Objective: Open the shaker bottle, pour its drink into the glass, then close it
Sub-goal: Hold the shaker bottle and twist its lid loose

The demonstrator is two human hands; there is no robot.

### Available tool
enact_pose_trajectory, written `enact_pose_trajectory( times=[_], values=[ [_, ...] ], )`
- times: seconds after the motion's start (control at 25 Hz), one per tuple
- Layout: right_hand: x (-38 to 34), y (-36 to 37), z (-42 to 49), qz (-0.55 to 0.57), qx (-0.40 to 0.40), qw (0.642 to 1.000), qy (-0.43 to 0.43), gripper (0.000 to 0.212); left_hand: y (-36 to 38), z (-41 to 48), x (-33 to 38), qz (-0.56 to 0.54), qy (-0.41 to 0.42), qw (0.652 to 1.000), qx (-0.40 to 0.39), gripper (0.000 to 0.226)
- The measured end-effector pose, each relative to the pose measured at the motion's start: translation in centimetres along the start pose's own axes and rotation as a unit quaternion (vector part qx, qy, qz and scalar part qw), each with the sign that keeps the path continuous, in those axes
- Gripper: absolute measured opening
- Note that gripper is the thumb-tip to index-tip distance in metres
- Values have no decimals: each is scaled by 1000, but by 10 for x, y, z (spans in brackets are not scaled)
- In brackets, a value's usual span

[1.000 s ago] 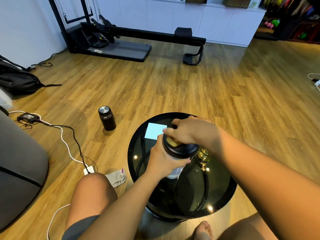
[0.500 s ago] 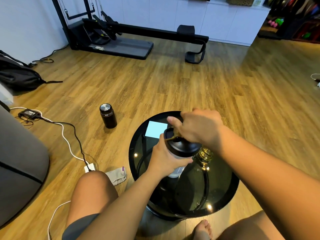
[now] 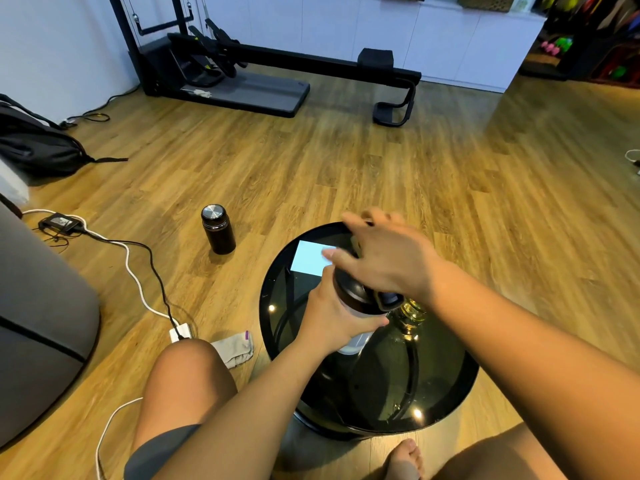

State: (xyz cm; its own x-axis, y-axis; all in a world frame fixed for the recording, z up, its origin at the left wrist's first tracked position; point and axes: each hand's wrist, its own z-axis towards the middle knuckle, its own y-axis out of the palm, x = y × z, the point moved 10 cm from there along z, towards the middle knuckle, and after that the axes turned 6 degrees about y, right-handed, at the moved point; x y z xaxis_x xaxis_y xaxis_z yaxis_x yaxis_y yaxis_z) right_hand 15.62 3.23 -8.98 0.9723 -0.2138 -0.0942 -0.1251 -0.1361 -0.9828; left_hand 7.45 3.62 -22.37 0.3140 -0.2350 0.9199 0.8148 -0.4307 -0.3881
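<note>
Near the lower centre of the frame the left hand (image 3: 332, 320) is wrapped around the body of the shaker bottle (image 3: 356, 337), holding it upright above the round black glass tabletop (image 3: 450, 393); whether the bottle's base touches the glass cannot be told. The right hand (image 3: 388, 258) lies over the bottle's black lid (image 3: 360, 296) with its fingers spread and blurred, so whether it grips the lid or only rests on it cannot be told. Just to the right of the bottle, partly hidden under the right wrist, stands the glass (image 3: 412, 313), yellowish in the light. A pale blue rectangle (image 3: 306, 258) shows on the far left part of the tabletop. On the wooden floor (image 3: 346, 168) to the left of the table stands a dark flask (image 3: 218, 230) with a metal cap, and a white cable (image 3: 135, 275) runs beside a black one toward a plug near the person's left knee
</note>
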Motion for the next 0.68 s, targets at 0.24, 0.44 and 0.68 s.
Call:
enact_pose_trajectory(
  times=[0.24,0.44,0.68],
  values=[
    [-6,19,-5,-67,-101,992,-34,66,2,1,-6,3,-3,1000,-1,94],
    [-54,35,-44,-59,-94,969,-222,25,9,-1,-14,-40,42,998,-16,47],
    [1,-8,-8,-72,50,996,30,82,0,0,-1,12,2,1000,12,93]
  ],
)
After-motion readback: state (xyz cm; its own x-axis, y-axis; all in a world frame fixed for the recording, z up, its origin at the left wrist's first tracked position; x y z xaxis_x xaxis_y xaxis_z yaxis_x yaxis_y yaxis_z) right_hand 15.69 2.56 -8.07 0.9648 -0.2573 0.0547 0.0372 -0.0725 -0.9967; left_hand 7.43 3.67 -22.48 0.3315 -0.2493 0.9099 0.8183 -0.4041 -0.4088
